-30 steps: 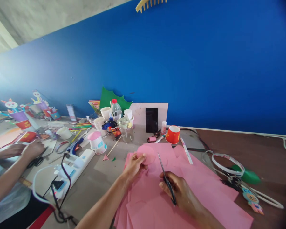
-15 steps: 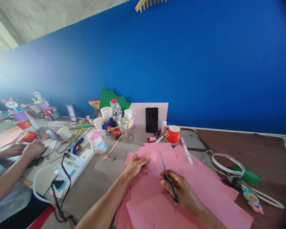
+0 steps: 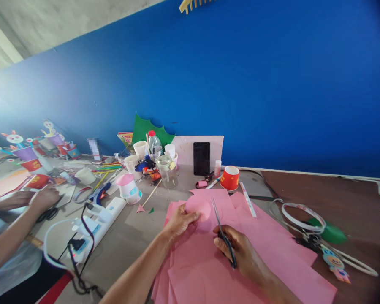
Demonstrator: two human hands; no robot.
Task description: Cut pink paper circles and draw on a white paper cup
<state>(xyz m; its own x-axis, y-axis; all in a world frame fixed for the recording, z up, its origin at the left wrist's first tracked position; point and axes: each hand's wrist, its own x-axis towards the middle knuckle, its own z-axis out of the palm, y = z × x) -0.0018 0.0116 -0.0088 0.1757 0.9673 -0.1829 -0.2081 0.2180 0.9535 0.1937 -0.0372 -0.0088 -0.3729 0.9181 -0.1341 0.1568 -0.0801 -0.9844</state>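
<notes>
My left hand [image 3: 179,222] pinches a round pink paper cut-out [image 3: 198,207] and holds it just above a spread of pink paper sheets [image 3: 266,253]. My right hand [image 3: 240,253] is closed around the black handles of a pair of scissors [image 3: 223,234], whose blades point up toward the cut-out, their tip just to its right. Both hands hover over the pink sheets near the table's front.
An upturned red paper cup [image 3: 229,178], a black phone [image 3: 202,158] leaning on a board, a water bottle [image 3: 154,145], jars and cups crowd the back. A white power strip [image 3: 98,219] lies left. Another person's hands [image 3: 42,198] work at far left. White hoops [image 3: 302,215] lie right.
My left hand has shifted the pink cut-out slightly right and down, closer to the scissor blades. My right hand with the scissors has barely moved.
</notes>
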